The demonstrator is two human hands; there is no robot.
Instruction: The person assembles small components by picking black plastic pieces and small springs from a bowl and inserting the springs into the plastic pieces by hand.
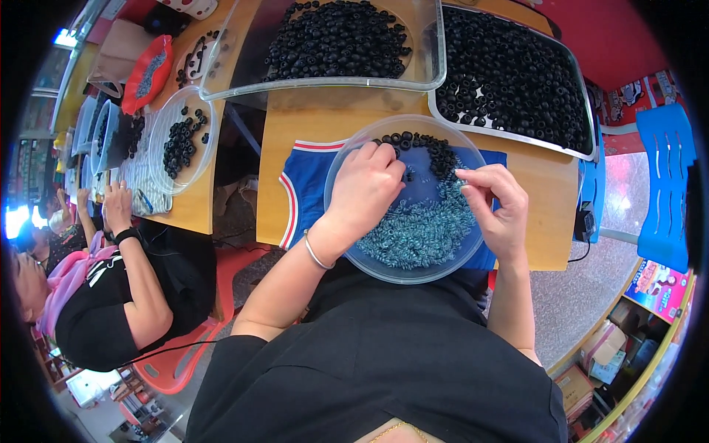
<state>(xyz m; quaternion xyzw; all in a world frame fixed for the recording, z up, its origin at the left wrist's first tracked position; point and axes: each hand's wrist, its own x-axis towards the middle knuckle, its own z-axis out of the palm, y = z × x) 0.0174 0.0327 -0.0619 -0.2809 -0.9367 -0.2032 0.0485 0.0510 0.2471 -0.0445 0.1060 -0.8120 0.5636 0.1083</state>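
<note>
Head view: both hands work inside a clear round bowl (347, 244) that rests on a blue cloth (306, 181) on the wooden surface (546, 192). Left hand (362, 188) lies curled over the small blue-grey rings (421, 229), fingers drawn together; whether it pinches one cannot be told. Right hand (496, 207) has thumb and forefinger pinched together at the bowl's rim, seemingly on a ring. These rings look light, small and slippery, best taken singly by the edge. Black rings (432, 148) sit at the bowl's far side; two clear trays (436, 44) behind hold many more.
</note>
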